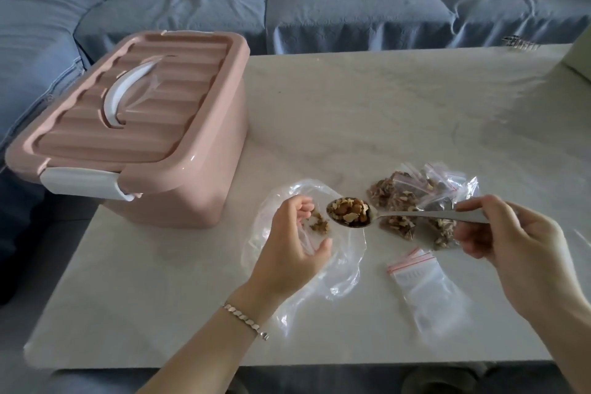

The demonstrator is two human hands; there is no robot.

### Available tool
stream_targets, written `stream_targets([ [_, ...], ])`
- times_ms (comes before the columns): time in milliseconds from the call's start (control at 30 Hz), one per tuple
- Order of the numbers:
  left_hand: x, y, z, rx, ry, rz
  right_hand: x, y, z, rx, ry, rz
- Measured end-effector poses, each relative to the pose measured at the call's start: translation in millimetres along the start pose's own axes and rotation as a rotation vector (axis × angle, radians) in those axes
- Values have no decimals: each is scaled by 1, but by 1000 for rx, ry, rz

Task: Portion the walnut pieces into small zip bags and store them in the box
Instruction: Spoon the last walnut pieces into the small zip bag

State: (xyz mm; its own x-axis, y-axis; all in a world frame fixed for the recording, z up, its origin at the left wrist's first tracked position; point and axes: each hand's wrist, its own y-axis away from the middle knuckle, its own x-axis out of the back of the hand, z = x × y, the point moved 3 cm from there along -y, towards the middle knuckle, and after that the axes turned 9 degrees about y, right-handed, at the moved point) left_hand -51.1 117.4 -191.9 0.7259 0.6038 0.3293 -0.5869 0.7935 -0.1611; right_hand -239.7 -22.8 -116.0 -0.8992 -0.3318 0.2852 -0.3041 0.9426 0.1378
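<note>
My right hand pinches the spoon, holding its walnut pieces level just beside my left hand. That hand curls round what looks like a small zip bag, mouth open to receive them. The box, left of it, is lidded.

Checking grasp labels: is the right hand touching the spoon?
Touching. Head view: right hand pinches the spoon handle between thumb and fingers, its bowl loaded with walnut pieces.
</note>
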Motion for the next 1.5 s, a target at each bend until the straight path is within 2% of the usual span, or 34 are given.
stream_targets([
  [133, 3, 4, -10, 49, -96, -3, -14, -1, 6, -34, 71, -95],
  [300, 5, 7, -13, 119, -51, -13, -31, -2, 7, -28, 125, -159],
  [433, 8, 7, -15, 175, -46, 12, -33, -5, 4, -17, 127, -158],
  [700, 10, 10, -7, 222, 65, -37, -25, -8, -3, 12, 125, -124],
  [933, 6, 6, -4, 185, 21, -27, -19, -7, -13, 50, 117, -116],
  [1133, 3, 1, 3, 15, -103, -34, -22, -7, -20, 100, 185, -138],
  [1200, 1, 1, 6, -24, -118, -72, -28, -2, -25, 159, 241, -159],
  [1300, -2, 5, 5, 14, -92, -112, -39, 11, -32, 309, 316, -224],
  [1500, 1, 9, -6, 212, -45, -41, -55, 38, -44, 792, 534, -263],
])
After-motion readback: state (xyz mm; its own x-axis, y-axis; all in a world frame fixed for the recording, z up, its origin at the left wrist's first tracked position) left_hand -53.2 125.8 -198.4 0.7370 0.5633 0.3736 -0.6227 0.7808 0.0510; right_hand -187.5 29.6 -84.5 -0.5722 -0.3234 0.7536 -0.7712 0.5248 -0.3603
